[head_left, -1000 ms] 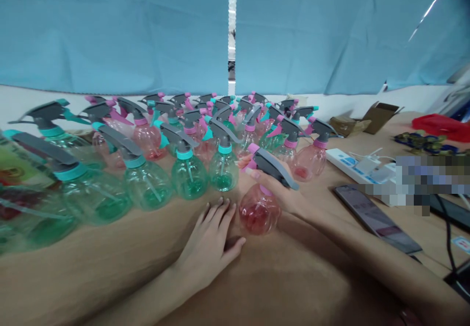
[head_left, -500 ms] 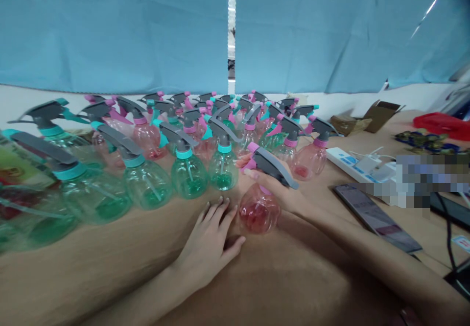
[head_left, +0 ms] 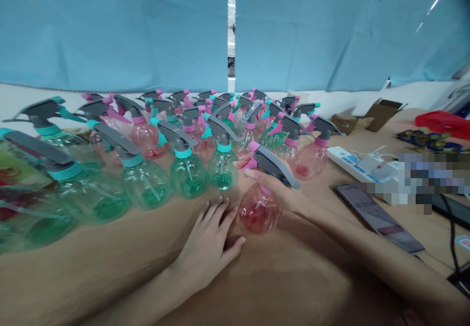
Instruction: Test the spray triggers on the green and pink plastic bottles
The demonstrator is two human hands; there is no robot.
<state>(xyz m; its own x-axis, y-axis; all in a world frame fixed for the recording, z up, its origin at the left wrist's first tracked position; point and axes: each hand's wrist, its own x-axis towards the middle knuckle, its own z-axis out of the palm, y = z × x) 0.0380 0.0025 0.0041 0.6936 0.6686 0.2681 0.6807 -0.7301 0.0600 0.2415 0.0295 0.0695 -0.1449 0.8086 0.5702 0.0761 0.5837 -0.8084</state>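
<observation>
My right hand [head_left: 279, 189] is closed around the neck of a pink spray bottle [head_left: 259, 212] with a grey trigger head [head_left: 273, 166] and pink nozzle; the bottle stands on the brown table [head_left: 110, 262]. My left hand [head_left: 211, 243] lies flat on the table just left of that bottle, fingers stretched out, holding nothing. Behind both hands stand several green spray bottles [head_left: 188, 173] and pink spray bottles [head_left: 311, 157], all with grey trigger heads.
A dark phone [head_left: 378, 217] lies to the right of my right arm. A white power strip [head_left: 354, 164] with cables lies beyond it. Brown cardboard boxes [head_left: 382, 114] and a red item [head_left: 444, 123] sit at the far right. Blue curtains [head_left: 117, 27] hang behind.
Almost nothing differs. The view has shifted very slightly; both hands and the pink bottle stay where they were.
</observation>
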